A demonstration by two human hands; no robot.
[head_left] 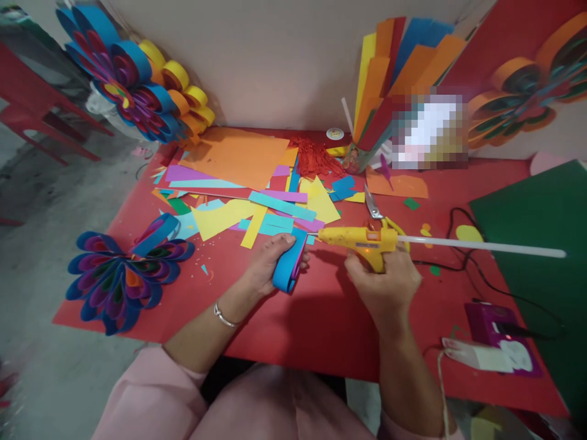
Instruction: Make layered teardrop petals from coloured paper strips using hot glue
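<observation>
Pinched in my left hand (270,260) is a folded loop of blue paper strip (287,269) with purple paper inside it. My right hand (389,284) is wrapped round the handle of a yellow hot glue gun (358,238). The gun's metal nozzle points left and meets, or nearly meets, the top end of the blue loop. From the back of the gun a long white glue stick (486,245) juts out to the right. Left of my hands lies a flower of looped blue, purple and green paper (131,275) on the red table (316,330).
Coloured paper scraps (224,217), an orange sheet (238,156) and scissors (373,205) lie behind my hands. A cup of paper strips (360,157) stands at the back. The gun's black cord (463,263) runs right toward a purple power box (499,336) beside a green board (550,244).
</observation>
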